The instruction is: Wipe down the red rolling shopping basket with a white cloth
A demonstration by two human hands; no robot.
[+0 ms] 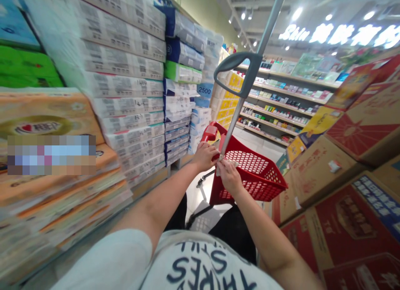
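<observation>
A red wheeled shopping basket (250,152) with holed walls stands tilted before me. From it a grey metal pole (236,119) rises to a dark grey loop handle (239,73). My left hand (204,154) is closed at the pole's lower end, beside a red part (209,133) at the basket's near corner; what its fingers hold is hidden. My right hand (230,177) is close by, fingers bent together around a small pale, crumpled, cloth-like piece (235,163) against the pole's base. The fingertips of both hands nearly meet there.
Tall stacks of wrapped paper packs (125,65) line the left, with orange packs (46,115) nearer. Cardboard cartons (325,156) are piled on the right. Beyond stand shelves of small boxes (281,100). The basket's black wheeled leg (200,213) is by my feet.
</observation>
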